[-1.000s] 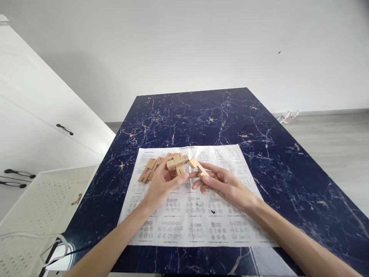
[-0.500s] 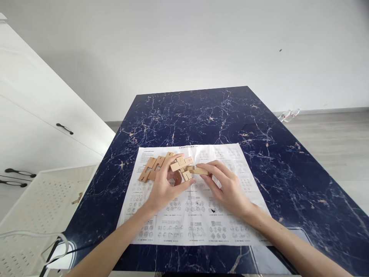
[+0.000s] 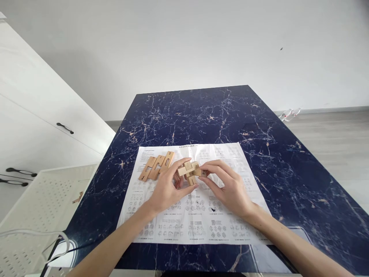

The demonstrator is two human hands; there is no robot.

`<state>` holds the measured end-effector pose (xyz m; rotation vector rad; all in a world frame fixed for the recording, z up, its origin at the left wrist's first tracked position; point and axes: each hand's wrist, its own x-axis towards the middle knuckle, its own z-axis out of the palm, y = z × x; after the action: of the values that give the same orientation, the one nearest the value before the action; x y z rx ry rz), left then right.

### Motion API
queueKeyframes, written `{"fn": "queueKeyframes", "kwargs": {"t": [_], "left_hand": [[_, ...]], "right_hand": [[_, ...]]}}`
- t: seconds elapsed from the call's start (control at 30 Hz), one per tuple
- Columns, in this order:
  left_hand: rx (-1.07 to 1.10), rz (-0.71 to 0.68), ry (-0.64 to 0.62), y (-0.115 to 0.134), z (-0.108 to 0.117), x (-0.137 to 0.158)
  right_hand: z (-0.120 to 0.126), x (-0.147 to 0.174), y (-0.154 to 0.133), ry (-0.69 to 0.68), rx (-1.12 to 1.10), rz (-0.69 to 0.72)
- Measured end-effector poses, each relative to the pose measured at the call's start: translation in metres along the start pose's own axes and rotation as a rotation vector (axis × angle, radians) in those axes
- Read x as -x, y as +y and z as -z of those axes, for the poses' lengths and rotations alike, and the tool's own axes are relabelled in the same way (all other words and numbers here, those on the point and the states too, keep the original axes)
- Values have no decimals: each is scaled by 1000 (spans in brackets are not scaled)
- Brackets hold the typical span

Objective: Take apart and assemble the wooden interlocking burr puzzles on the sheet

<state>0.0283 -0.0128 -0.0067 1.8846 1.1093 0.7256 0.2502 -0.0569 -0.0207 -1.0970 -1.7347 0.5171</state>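
Observation:
Interlocked wooden puzzle pieces [image 3: 187,169] are gripped between the thumb and fingers of my left hand [image 3: 168,188], raised over the printed sheet. My right hand [image 3: 227,186] pinches a wooden puzzle piece marked 2 [image 3: 203,172] by its right end; its left end meets the others at the middle of the cluster. How deep it sits inside is hidden. To the left, several flat notched wooden pieces [image 3: 157,166] lie side by side on the sheet, with black numbers on them.
A creased paper sheet [image 3: 178,231] with small diagrams lies on the dark blue marbled table [image 3: 190,115]. Left of the table stand a white perforated basket [image 3: 43,196] and a white cabinet [image 3: 43,104] with black handles. A flat glossy object [image 3: 266,259] is at the near right edge.
Both hands have shifted slightly right and down with the cluster, which has turned a little. The piece in my right hand has moved closer in, and its number 2 now shows.

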Motion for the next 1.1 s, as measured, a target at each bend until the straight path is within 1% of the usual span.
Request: {"fn": "queueKeyframes", "kwargs": {"t": [0.17, 0.3, 0.47, 0.53, 0.67, 0.87, 1.0, 1.1], "left_hand": [[-18, -58, -18, 1, 1, 0], [-80, -151, -35, 0, 0, -1], [-108, -218, -22, -2, 1, 0], [-90, -200, -54, -2, 1, 0], [-17, -120, -102, 1, 1, 0], [-5, -163, -118, -3, -2, 0], [32, -147, -110, 0, -1, 0], [152, -87, -105, 6, 2, -1]], "right_hand": [[0, 2, 2, 20, 54, 60], [1, 5, 2, -14, 35, 90], [4, 4, 0, -15, 7, 118], [6, 3, -1, -28, -10, 121], [8, 1, -1, -54, -31, 104], [3, 3, -3, -72, -46, 102], [2, 2, -7, -43, -92, 127], [2, -1, -9, 2, -65, 103]]}}
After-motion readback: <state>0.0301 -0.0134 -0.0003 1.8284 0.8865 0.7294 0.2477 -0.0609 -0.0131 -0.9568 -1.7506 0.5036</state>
